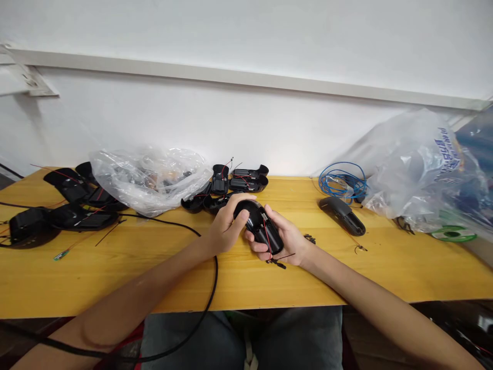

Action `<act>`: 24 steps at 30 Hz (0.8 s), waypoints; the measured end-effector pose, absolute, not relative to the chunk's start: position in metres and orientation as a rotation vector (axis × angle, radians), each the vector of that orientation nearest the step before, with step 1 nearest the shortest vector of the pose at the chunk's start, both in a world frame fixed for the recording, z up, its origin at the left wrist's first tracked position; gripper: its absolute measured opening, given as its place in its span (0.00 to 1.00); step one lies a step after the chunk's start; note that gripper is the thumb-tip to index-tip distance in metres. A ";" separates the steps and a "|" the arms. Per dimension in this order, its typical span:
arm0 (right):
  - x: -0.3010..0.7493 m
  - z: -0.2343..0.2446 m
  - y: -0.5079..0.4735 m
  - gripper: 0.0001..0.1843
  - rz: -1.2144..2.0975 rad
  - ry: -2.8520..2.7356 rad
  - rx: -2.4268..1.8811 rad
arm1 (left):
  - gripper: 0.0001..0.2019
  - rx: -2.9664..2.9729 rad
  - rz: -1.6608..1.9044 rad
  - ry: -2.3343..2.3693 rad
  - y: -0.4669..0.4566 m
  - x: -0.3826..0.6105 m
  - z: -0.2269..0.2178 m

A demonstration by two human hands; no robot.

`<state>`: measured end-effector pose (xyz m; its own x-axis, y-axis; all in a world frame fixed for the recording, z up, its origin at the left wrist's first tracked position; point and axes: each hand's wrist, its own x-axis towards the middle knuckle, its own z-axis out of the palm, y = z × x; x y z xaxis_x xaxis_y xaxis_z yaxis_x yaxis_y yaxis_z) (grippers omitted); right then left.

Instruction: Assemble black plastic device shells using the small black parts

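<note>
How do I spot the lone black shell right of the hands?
Find the big clear bag at the right end of the table. Left of it lies a blue wire coil; the shell sits just in front. It lies alone, unlike the piled shells far left.

Small electronics assembly workshop, by look of it. Wired black plastic shells (79, 208) sitting heaped along wooden bench (385, 270); clear bags of parts (150, 180) slumping against bare white wall (246, 123); blue wire coil (341, 181) and green spool (453, 234) lying about.
</note>
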<state>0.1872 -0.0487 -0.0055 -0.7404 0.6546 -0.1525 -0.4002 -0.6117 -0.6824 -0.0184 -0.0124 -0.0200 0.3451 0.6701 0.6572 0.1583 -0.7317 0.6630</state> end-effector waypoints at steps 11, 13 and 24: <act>0.191 -0.004 -0.050 0.31 2.324 -0.892 -0.530 | 0.24 2.099 1.355 0.744 -0.015 -0.020 -0.024; 0.190 -0.004 -0.052 0.30 2.295 -0.882 -0.535 | 0.24 2.092 1.353 0.748 -0.015 -0.020 -0.024; 0.190 -0.002 -0.054 0.23 2.307 -0.784 -0.491 | 0.24 2.059 1.351 0.760 -0.016 -0.019 -0.022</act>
<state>0.1900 -0.0544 -0.0017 -0.7224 0.6779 -0.1364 -0.4544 -0.6141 -0.6453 -0.0192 -0.0160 -0.0220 0.3329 0.7149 0.6149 0.1544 -0.6846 0.7124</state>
